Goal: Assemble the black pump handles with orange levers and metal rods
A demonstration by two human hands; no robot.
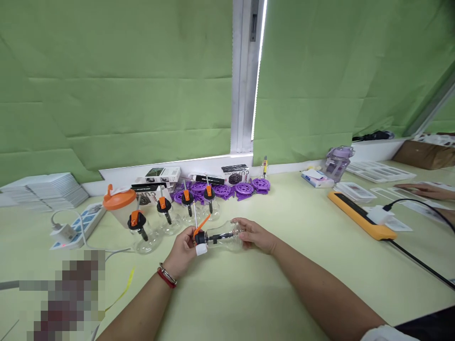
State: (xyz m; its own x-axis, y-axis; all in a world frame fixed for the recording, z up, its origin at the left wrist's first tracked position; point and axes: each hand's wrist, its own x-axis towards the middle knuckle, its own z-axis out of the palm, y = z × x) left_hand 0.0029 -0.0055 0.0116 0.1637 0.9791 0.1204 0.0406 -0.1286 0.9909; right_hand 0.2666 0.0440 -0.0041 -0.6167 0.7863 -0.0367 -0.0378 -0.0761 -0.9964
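**A bottle held sideways, with a crowded row just past the fingertips**

The left hand [185,250] is curled about the cap [200,235] end of a clear bottle [222,237], which lies on its side just above the table [249,293]. Its fingers are closed round the neck, the thumb on top. The right hand [254,234] cups the bottle's base, fingers bent loosely over the far end. The bottle spans the gap between the two hands.

The grip looks like the first risk. The plastic is smooth and round, and the right fingers seem to rest on it rather than clamp it, so a hard twist at the cap could spin the bottle or let it roll away. The thin orange lever [203,221] stands up beside the left thumb and could snag or bend under pressure.

Just beyond the left fingertips stand four more bottles [166,220], close together, and left of them an orange-lidded cup [119,204]. A push forward could tip the nearest ones. Farther off, a cable [419,265] trails across the table well right of the right hand, within an elbow's sweep.

How the left fingers sit under the cap is hidden. The white piece [201,250] below the thumb is too small to identify. Whether the bottle touches the table cannot be told. A blurred patch [64,298] covers the near left corner. The purple discs [231,189] and boxes [159,176] at the wall overlap and cannot be counted. Another person's hand [423,190] shows only in part at the far right edge.
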